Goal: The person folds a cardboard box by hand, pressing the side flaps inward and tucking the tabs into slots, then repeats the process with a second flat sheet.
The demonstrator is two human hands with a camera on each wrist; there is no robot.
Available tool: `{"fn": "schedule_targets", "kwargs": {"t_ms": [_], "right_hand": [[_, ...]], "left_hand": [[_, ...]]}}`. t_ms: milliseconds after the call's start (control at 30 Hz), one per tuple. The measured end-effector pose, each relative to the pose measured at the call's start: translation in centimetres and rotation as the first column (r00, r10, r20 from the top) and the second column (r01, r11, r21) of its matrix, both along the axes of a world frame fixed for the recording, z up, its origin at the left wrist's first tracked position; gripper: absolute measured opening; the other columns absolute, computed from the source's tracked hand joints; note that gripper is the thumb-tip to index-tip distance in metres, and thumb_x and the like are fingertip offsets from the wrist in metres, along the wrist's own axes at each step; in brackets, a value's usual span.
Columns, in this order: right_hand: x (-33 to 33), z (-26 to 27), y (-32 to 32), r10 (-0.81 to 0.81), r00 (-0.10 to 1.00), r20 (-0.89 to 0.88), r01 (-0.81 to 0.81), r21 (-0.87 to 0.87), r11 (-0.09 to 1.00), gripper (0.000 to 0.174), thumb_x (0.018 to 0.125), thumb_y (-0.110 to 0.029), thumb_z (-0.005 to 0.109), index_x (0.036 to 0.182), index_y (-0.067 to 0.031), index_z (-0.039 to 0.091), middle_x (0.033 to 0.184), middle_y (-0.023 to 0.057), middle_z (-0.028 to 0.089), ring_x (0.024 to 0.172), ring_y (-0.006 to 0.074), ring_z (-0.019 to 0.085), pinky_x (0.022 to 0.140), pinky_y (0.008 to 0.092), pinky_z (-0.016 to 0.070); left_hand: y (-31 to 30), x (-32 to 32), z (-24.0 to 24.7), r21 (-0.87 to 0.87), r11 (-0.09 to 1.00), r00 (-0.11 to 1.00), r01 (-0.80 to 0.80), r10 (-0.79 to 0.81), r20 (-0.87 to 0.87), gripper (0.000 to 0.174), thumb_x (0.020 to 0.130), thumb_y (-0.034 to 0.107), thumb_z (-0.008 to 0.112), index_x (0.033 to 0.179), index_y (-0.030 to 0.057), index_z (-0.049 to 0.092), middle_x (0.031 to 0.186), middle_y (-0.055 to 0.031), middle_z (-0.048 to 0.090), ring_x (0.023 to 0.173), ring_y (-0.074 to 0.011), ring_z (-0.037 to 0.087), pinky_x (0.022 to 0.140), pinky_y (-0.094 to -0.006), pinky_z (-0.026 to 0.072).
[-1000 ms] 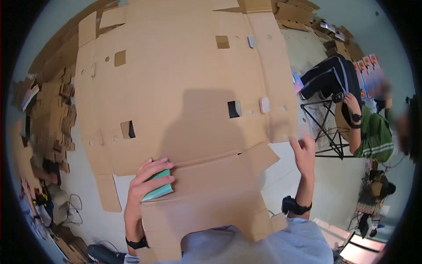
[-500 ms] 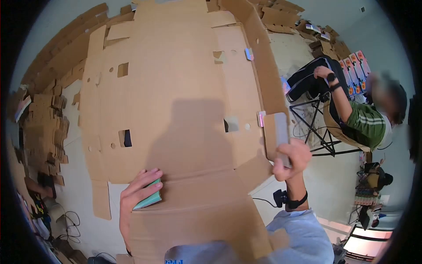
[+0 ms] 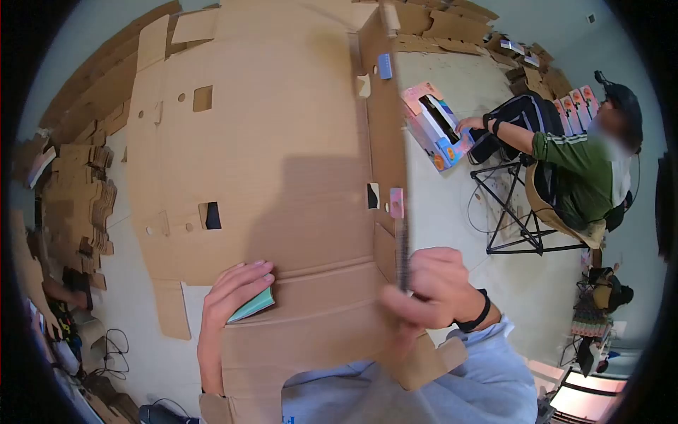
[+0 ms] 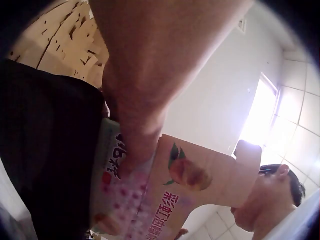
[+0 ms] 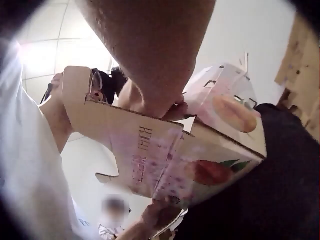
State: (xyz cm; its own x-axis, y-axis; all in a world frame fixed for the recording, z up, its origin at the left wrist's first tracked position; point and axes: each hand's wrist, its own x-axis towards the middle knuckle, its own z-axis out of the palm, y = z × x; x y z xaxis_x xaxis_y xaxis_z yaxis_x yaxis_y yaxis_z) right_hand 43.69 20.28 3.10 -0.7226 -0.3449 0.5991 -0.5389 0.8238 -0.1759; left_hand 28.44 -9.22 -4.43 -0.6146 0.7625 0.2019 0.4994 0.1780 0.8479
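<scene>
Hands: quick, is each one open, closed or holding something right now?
Left hand: holding the cardboard, fingers over a green piece.
Right hand: beside the raised side flap, too blurred to tell.

A pale wall (image 3: 547, 32) rises beyond a light, smooth floor (image 3: 537, 297). On the right stands a folding chair (image 3: 541, 198) with a crossed black frame. Stacked cardboard (image 3: 74, 180) lines the left side, and a dark cable (image 3: 116, 364) loops nearby. The left wrist view shows a glaring bright rectangle (image 4: 260, 110) beside white gridded panels (image 4: 307, 100).
</scene>
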Motion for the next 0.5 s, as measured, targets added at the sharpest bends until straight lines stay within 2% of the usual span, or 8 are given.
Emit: {"fn": "schedule_targets", "kwargs": {"t_ms": [100, 133, 233, 333, 367, 433, 500], "right_hand": [[-2.7, -1.1, -2.2, -0.05, 0.995, 0.085, 0.026, 0.258, 0.966, 0.025, 0.087, -0.031, 0.072, 0.093, -0.0068, 0.068, 0.07, -0.0011, 0.041, 0.055, 0.0129, 0.05, 0.045, 0.0254, 0.0363], [-3.6, -1.6, -2.7, -0.116, 0.968, 0.221, 0.036, 0.333, 0.942, 0.03, 0.084, -0.033, 0.077, 0.099, -0.0075, 0.071, 0.071, -0.0008, 0.044, 0.055, 0.0124, 0.048, 0.045, 0.0258, 0.0391], [-4.4, -2.0, -2.8, -0.151, 0.911, 0.383, 0.04, 0.283, 0.958, 0.041, 0.077, -0.029, 0.083, 0.112, -0.0087, 0.073, 0.073, -0.0011, 0.049, 0.061, 0.0156, 0.052, 0.057, 0.0306, 0.0491], [-5.0, -0.6, -0.4, -0.037, 0.937, 0.346, 0.02, 0.054, 0.998, 0.058, 0.069, -0.022, 0.089, 0.123, -0.0096, 0.071, 0.097, 0.0073, 0.061, 0.094, 0.0236, 0.064, 0.086, 0.0412, 0.0546], [-5.0, -0.5, 0.0, -0.117, 0.937, 0.329, 0.119, 0.014, 0.993, 0.063, 0.069, -0.022, 0.09, 0.127, -0.0112, 0.069, 0.108, 0.0113, 0.059, 0.106, 0.0276, 0.06, 0.094, 0.0445, 0.0507], [-4.2, -1.0, 0.1, -0.281, 0.905, 0.32, 0.321, -0.078, 0.944, 0.073, 0.069, -0.02, 0.092, 0.136, -0.0142, 0.065, 0.132, 0.0191, 0.056, 0.13, 0.0356, 0.052, 0.111, 0.0511, 0.0429], [-3.3, -2.6, -0.7, -0.405, 0.81, 0.423, 0.544, -0.287, 0.789, 0.101, 0.061, -0.011, 0.094, 0.151, -0.013, 0.049, 0.153, 0.0257, 0.038, 0.145, 0.0425, 0.036, 0.115, 0.0502, 0.0408]], "left_hand": [[0.0, 0.2, -0.3, -0.076, 0.995, 0.998, -0.063, 0.062, -0.02, 0.028, 0.087, 0.014, 0.068, 0.111, 0.0057, 0.078, 0.118, -0.0111, 0.076, 0.127, -0.0341, 0.064, 0.113, -0.0506, 0.0428], [0.7, 0.5, 0.7, -0.126, 0.985, 0.993, -0.114, 0.107, -0.059, 0.028, 0.087, 0.013, 0.068, 0.112, 0.0049, 0.078, 0.117, -0.0113, 0.076, 0.129, -0.0353, 0.063, 0.114, -0.0512, 0.0418], [-0.1, 0.2, 1.3, -0.198, 0.954, 0.963, -0.223, 0.183, -0.2, 0.033, 0.086, 0.009, 0.067, 0.118, 0.0052, 0.075, 0.121, -0.0127, 0.075, 0.137, -0.038, 0.056, 0.116, -0.0525, 0.0384], [-3.0, -0.2, 2.5, -0.203, 0.93, 0.905, -0.307, 0.219, -0.365, 0.038, 0.088, 0.006, 0.065, 0.125, 0.0055, 0.071, 0.132, -0.0144, 0.069, 0.143, -0.04, 0.049, 0.117, -0.0535, 0.0361], [-4.3, -0.3, 3.2, -0.206, 0.921, 0.88, -0.331, 0.223, -0.419, 0.04, 0.089, 0.005, 0.064, 0.128, 0.0055, 0.07, 0.136, -0.015, 0.067, 0.144, -0.0406, 0.047, 0.117, -0.0538, 0.0355], [-8.2, -1.7, 4.2, -0.297, 0.816, 0.785, -0.497, 0.277, -0.554, 0.044, 0.088, 0.008, 0.066, 0.132, 0.0047, 0.066, 0.144, -0.0143, 0.061, 0.146, -0.0415, 0.044, 0.118, -0.0541, 0.034], [-12.7, -3.5, 3.9, -0.407, 0.655, 0.711, -0.637, 0.294, -0.639, 0.053, 0.087, 0.011, 0.07, 0.139, 0.0046, 0.06, 0.15, -0.0159, 0.055, 0.147, -0.0426, 0.041, 0.12, -0.0516, 0.0324]]}}
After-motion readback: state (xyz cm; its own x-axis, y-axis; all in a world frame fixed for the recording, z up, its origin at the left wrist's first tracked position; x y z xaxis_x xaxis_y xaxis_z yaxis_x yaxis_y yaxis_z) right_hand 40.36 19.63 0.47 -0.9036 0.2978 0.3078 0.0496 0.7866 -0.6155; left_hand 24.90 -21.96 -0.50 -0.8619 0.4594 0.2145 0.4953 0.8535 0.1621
